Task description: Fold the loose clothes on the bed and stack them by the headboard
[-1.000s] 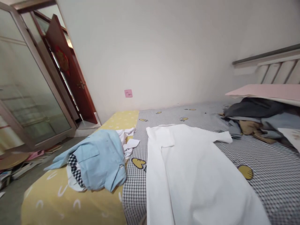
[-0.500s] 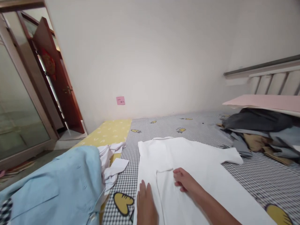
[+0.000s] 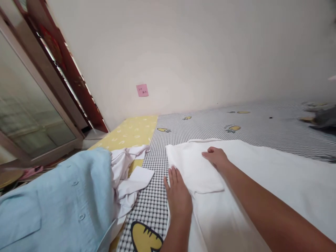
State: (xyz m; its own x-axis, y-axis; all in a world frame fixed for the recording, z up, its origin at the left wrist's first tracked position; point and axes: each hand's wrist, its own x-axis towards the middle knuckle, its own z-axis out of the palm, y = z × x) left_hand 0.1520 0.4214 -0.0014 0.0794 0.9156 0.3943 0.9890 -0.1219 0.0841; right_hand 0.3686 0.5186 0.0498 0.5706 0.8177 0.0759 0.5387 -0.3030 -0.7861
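A white T-shirt (image 3: 252,168) lies spread on the bed, its left side folded inward. A folded-over flap with a hemmed edge (image 3: 210,191) rests on top near the shirt's far left corner. My left hand (image 3: 179,196) lies flat along the left folded edge, fingers stretched forward and touching the cloth. At the far end, my right hand (image 3: 216,156) has its fingers curled and pinched on the T-shirt's upper layer, beside the flap. The near end of the shirt runs out of view below my forearms.
To the left a light blue buttoned shirt (image 3: 60,196) lies beside crumpled pale garments (image 3: 128,182). The bed has a checked sheet (image 3: 154,182) and a yellow part (image 3: 128,131). A wall with a pink note (image 3: 142,90) stands behind. Dark clothes (image 3: 325,119) show at right.
Both hands have moved farther up the T-shirt, toward its far end. The flap now lies across the upper left part. My view has shifted, leaving most of the right-hand clothes pile out of frame.
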